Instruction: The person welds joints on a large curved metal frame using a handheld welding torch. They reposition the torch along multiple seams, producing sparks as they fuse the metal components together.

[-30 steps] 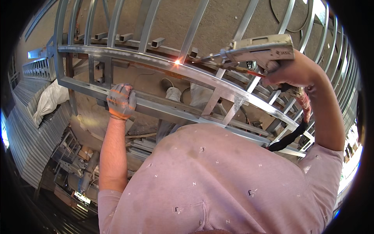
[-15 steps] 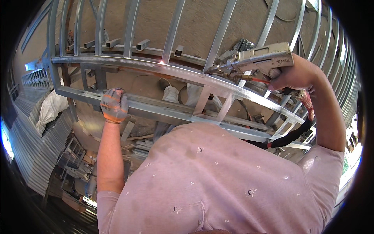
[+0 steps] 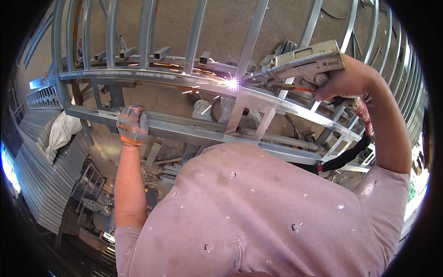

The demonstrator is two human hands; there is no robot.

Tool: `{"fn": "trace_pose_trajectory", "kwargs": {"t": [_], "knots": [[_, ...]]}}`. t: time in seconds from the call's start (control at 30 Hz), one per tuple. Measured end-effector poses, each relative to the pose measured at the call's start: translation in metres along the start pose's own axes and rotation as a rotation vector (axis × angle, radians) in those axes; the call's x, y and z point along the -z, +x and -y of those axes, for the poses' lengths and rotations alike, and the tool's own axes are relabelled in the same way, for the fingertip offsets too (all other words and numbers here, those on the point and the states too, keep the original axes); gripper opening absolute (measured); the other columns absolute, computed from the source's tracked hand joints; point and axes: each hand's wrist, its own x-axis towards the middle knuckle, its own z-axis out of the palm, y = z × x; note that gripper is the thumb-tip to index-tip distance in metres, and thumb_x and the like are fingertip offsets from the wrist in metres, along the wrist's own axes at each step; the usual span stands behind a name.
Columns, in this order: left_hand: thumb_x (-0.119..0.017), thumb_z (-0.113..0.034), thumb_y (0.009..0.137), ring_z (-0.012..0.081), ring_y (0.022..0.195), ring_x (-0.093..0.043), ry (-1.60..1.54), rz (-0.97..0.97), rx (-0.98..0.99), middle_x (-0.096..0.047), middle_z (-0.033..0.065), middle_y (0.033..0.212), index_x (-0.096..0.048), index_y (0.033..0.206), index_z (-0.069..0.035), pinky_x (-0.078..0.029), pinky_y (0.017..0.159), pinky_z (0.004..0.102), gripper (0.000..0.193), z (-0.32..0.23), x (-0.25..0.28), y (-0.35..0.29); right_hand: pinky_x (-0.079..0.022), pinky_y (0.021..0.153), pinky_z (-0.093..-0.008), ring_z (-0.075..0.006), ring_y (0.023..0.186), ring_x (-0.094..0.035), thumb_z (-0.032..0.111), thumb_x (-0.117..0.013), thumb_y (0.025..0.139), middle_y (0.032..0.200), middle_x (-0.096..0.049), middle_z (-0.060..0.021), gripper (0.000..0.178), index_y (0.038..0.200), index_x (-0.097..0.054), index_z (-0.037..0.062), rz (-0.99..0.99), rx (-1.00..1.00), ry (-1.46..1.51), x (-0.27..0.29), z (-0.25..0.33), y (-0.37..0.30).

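My bare right hand (image 3: 339,83) grips a handheld laser welding gun (image 3: 302,62), its nozzle pointing left at a metal frame. A bright arc with sparks (image 3: 232,84) burns at the nozzle tip, where an upright square tube (image 3: 253,34) meets the frame's long upper rail (image 3: 286,104). A red hose and a dark cable run from the gun past my right forearm. My left hand (image 3: 133,124), in a grey and orange work glove, is closed over the frame's lower rail (image 3: 184,132), left of my body.
Several parallel metal bars (image 3: 196,32) stretch away from the upper rail. Short square tubes (image 3: 161,53) lie beyond it on the dirt floor. Corrugated metal sheets (image 3: 37,180) and a white sack (image 3: 62,131) are at the left. Scrap and tools lie low on the left.
A bright arc and flying sparks have appeared at the gun's nozzle. The gun has shifted slightly left, and the frame appears a little further left in view. My left hand stays on the lower rail.
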Motion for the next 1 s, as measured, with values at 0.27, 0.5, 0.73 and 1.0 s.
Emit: {"fn": "trace_pose_trajectory", "kwargs": {"t": [0.27, 0.5, 0.73, 1.0], "knots": [[-0.067, -0.005, 0.087, 0.0367, 0.086, -0.070, 0.007, 0.010, -0.015, -0.072, 0.0130, 0.090, -0.066, 0.091, -0.006, -0.058, 0.080, 0.0471, 0.004, 0.002, 0.000, -0.001, -0.062, 0.077, -0.0345, -0.0201, 0.081, -0.073, 0.007, -0.088, 0.067, 0.100, -0.077, -0.0134, 0.059, 0.124, -0.075, 0.0009, -0.026, 0.019, 0.000, 0.000, -0.003, 0.001], [-0.068, -0.005, 0.087, 0.0372, 0.087, -0.070, 0.033, -0.002, -0.072, -0.073, 0.0133, 0.092, -0.065, 0.098, -0.006, -0.058, 0.081, 0.0480, 0.011, 0.007, -0.003, -0.004, -0.062, 0.079, -0.0348, -0.0207, 0.083, -0.073, 0.007, -0.088, 0.067, 0.101, -0.078, -0.0138, 0.060, 0.125, -0.075, 0.0021, -0.026, -0.003, 0.000, 0.000, -0.006, 0.000], [-0.067, -0.005, 0.087, 0.0372, 0.087, -0.070, 0.035, 0.035, -0.054, -0.072, 0.0140, 0.093, -0.065, 0.101, -0.006, -0.058, 0.080, 0.0484, 0.014, 0.007, -0.002, -0.005, -0.061, 0.080, -0.0346, -0.0200, 0.084, -0.073, 0.009, -0.088, 0.067, 0.101, -0.078, -0.0131, 0.061, 0.126, -0.075, 0.0039, -0.015, -0.003, -0.043, 0.001, -0.007, -0.002], [-0.066, -0.005, 0.086, 0.0373, 0.086, -0.069, 0.040, 0.010, -0.079, -0.071, 0.0154, 0.093, -0.066, 0.096, -0.005, -0.057, 0.078, 0.0478, 0.009, 0.006, -0.002, -0.003, -0.060, 0.077, -0.0345, -0.0194, 0.081, -0.072, 0.011, -0.090, 0.068, 0.097, -0.078, -0.0114, 0.059, 0.124, -0.075, 0.0042, -0.012, 0.016, -0.052, 0.003, -0.013, -0.001]]}}
